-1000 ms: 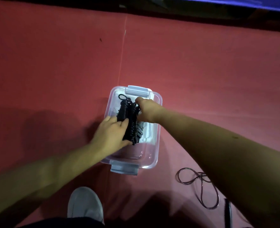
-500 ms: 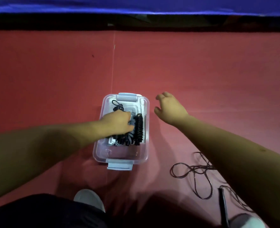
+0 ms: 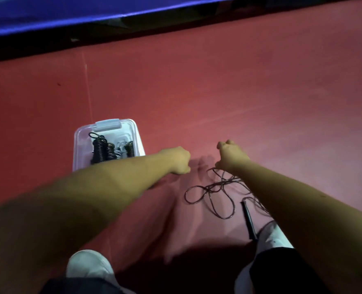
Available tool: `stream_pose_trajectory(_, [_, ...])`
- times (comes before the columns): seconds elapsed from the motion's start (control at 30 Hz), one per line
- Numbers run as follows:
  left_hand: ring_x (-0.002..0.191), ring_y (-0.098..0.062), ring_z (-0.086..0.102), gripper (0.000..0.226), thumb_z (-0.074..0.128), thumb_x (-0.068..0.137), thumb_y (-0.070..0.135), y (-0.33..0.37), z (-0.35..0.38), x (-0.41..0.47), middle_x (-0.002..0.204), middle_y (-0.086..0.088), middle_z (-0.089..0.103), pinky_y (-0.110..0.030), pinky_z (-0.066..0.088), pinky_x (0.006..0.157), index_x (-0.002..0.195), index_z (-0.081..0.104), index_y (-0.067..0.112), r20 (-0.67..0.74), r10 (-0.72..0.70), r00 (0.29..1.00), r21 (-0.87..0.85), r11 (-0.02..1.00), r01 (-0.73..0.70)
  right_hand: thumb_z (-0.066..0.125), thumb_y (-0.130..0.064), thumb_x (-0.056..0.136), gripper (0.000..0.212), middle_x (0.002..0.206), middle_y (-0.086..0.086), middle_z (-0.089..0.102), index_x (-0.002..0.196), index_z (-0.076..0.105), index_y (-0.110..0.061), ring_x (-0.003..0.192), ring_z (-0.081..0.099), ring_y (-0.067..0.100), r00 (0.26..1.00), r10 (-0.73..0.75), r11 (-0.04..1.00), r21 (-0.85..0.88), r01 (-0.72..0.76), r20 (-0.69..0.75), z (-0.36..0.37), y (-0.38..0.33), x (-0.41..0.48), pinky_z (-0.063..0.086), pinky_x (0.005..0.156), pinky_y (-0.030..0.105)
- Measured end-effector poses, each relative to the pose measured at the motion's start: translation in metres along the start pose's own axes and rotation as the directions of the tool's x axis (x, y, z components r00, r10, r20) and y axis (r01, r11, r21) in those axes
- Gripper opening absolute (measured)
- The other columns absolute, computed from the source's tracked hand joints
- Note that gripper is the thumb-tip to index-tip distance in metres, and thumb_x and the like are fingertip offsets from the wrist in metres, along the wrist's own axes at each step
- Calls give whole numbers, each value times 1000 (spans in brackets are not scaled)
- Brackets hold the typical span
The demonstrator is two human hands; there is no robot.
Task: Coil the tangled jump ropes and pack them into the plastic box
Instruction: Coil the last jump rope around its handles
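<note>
Head view: our right hand point(image 3: 231, 155) pinches the loose rope point(image 3: 209, 194) on the floor point(image 3: 197, 92); our left hand point(image 3: 179, 160) curls beside the box point(image 3: 138, 136) of coiled ropes point(image 3: 99, 149), grip unclear.

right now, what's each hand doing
left hand: fingers curled, nothing visible in it, cannot tell if it holds anything
right hand: closed on the loose jump rope
</note>
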State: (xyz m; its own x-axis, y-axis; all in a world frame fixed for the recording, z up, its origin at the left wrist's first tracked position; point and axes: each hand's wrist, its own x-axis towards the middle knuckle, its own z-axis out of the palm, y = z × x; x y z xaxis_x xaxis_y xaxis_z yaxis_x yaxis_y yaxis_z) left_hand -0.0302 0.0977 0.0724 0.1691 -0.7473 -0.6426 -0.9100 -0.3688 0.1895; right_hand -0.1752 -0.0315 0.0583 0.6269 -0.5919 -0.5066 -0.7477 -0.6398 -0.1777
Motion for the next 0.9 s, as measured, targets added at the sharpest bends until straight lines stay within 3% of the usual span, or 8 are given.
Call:
stream_pose_trajectory(0.2, [109,-37,61,34,58,90,28,26,81,43,119,-19,65,-44,54,89,115,64,6,78,-53,996,-103,993,61,69,-32,83,58,127,15,50,132,51,-9,121,50,36,993,-43,999,-26,47,108,48,28,-3,45,96,42])
stream_pose_trajectory(0.33, [122,-35,55,44,60,91,33,24,117,56,132,-14,57,-45,47,99,129,55,10,101,-225,969,-184,953,241,69,-35,79,61,127,15,52,135,53,-15,121,48,37,974,-111,993,-23,118,196,78,27,3,44,100,40])
stream_pose_trajectory(0.43, [127,-33,49,45,57,91,30,18,139,63,136,-12,53,-44,39,103,132,52,13,53,-321,945,-115,939,325,66,-35,84,61,135,14,50,138,50,-15,128,42,36,974,-92,991,-79,110,208,95,23,9,38,105,40])
stream_pose_trajectory(0.53, [124,-33,48,36,54,92,23,12,152,69,130,-14,52,-41,42,102,126,59,10,-20,-231,973,-31,973,230,63,-31,89,53,140,15,48,136,51,-11,130,40,35,974,-79,990,-101,103,212,106,19,17,35,106,40])
stream_pose_trajectory(0.63, [113,-35,55,25,52,93,22,5,146,70,119,-15,58,-40,46,92,112,63,10,-83,-172,982,-141,977,159,62,-36,89,46,136,16,50,128,59,-12,128,42,36,971,-90,989,-97,114,220,110,19,22,36,104,41])
stream_pose_trajectory(0.7, [93,-35,64,9,52,93,19,-4,135,69,99,-15,68,-42,51,79,97,57,13,-178,-218,959,-398,908,133,63,-41,87,45,135,15,50,124,63,-17,128,42,36,976,-77,993,-77,94,202,105,18,23,35,106,42])
stream_pose_trajectory(0.77, [71,-23,65,8,55,95,18,-11,117,69,77,-7,72,-38,51,69,88,51,14,-225,-233,946,-623,781,44,67,-40,84,44,135,13,49,124,65,-23,128,42,36,982,-62,995,-71,75,177,93,15,24,34,108,44])
stream_pose_trajectory(0.9, [51,-10,49,11,62,94,17,-10,45,55,60,-2,65,-26,41,58,86,54,18,-379,-135,915,-710,676,-194,79,-46,74,50,134,13,47,120,67,-30,127,43,36,984,-6,1000,13,4,178,50,5,33,36,108,46])
